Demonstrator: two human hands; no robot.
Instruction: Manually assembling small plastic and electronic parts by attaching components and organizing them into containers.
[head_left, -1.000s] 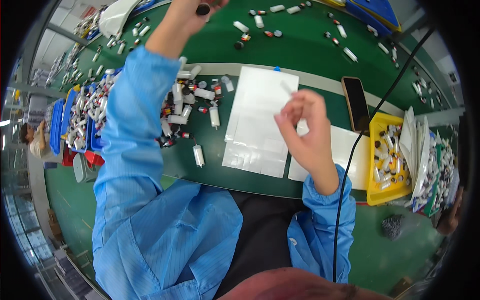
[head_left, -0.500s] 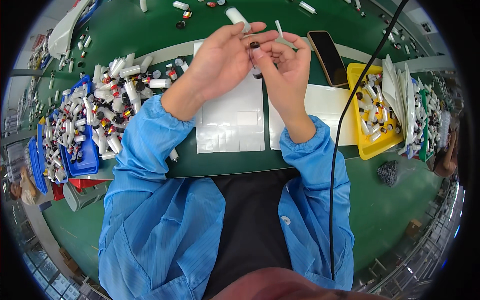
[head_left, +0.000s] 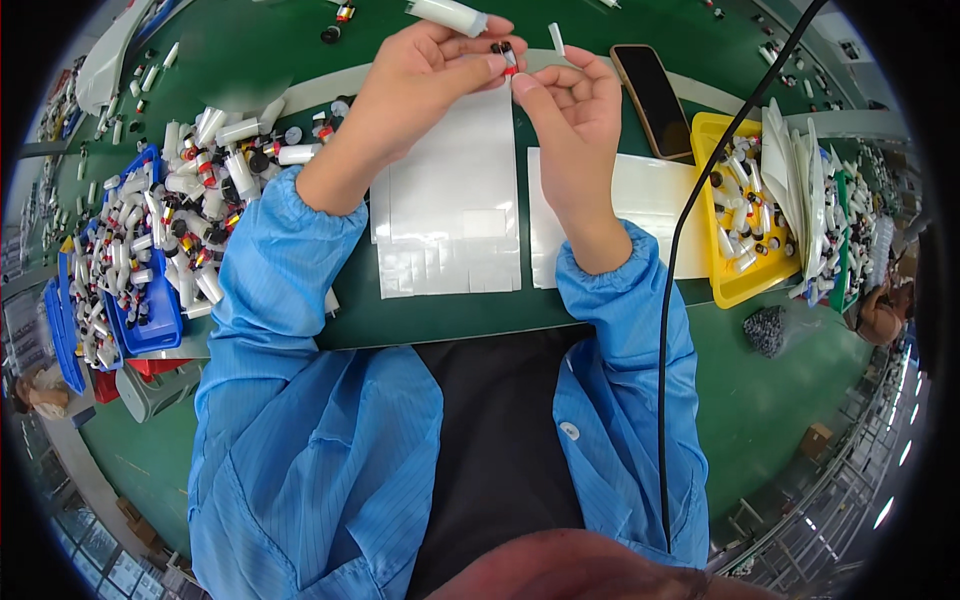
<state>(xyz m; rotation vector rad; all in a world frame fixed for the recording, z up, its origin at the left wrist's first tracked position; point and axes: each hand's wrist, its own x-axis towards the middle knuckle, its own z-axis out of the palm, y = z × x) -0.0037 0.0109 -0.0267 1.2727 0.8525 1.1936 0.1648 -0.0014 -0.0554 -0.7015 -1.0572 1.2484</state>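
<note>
Between both hands [head_left: 500, 85]: sm. red-black part [head_left: 506, 57]

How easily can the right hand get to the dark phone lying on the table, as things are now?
Probably yes. The phone lies just right of the right hand, uncovered, with nothing between them. But its fingers pinch a small black and red part together with the left hand.

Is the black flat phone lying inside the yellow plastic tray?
No. The black flat phone lies on the green table beside the yellow plastic tray, which holds small white tubes instead.
</note>
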